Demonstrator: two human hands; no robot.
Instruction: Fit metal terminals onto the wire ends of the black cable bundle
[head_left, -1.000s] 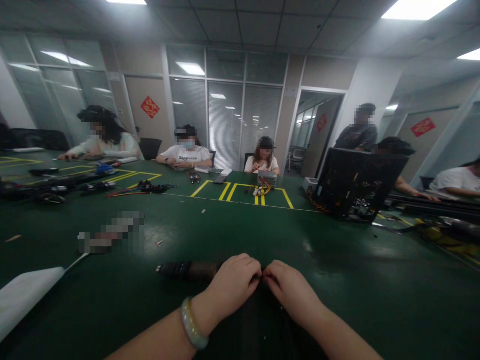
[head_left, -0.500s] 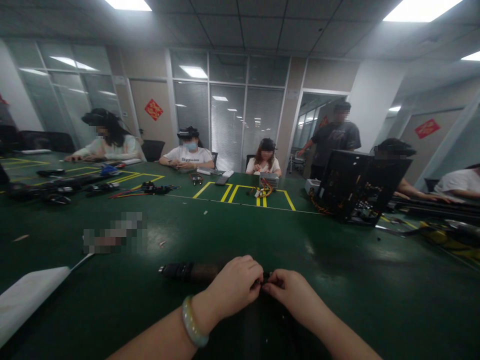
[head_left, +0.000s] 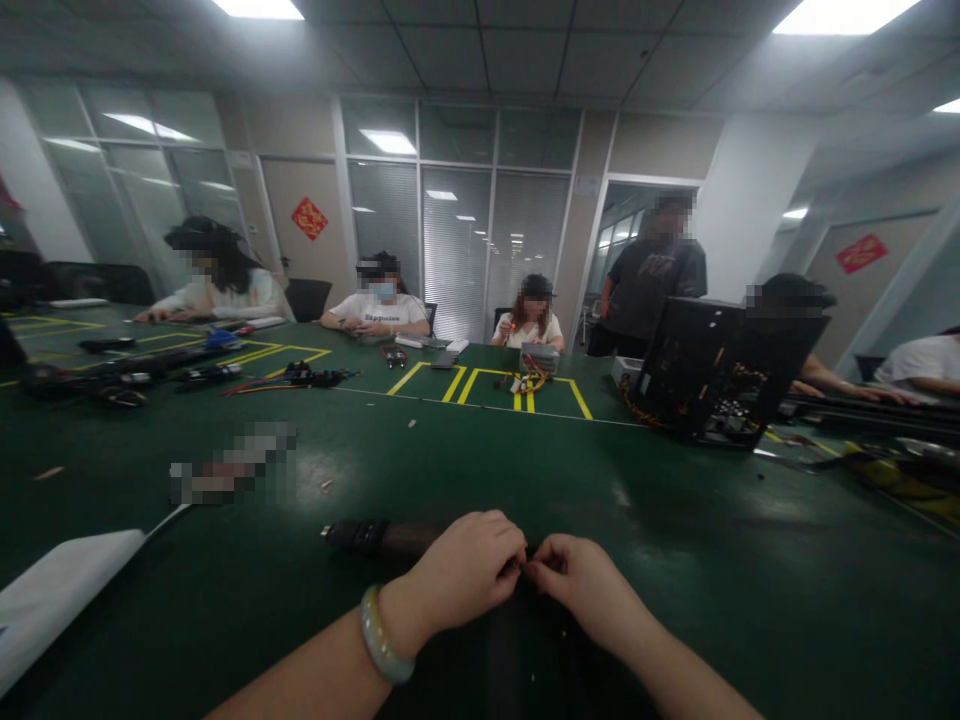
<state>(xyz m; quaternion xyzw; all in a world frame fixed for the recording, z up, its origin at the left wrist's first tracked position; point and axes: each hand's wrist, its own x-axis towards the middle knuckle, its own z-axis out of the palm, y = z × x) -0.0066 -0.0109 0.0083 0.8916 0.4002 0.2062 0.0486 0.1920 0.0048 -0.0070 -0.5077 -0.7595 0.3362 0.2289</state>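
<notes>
My left hand [head_left: 469, 568], with a pale green bangle on the wrist, and my right hand [head_left: 581, 585] meet knuckle to knuckle at the near edge of the green table [head_left: 480, 470]. Both are closed in a pinch on a small dark part between the fingertips, too small to name. Under them lies a dark object [head_left: 517, 650] that reaches toward me. A dark cylindrical piece [head_left: 379, 537] lies on the table just left of my left hand.
A white sheet [head_left: 60, 600] lies at the near left. An open black computer case [head_left: 712, 370] stands at the right. Cables and tools [head_left: 150, 372] lie at the far left, a small unit with coloured wires [head_left: 534, 368] inside yellow tape lines. Several people sit around; one stands behind.
My hands stay pinched together, shifting only slightly. The standing person at the back has walked left toward the doorway.
</notes>
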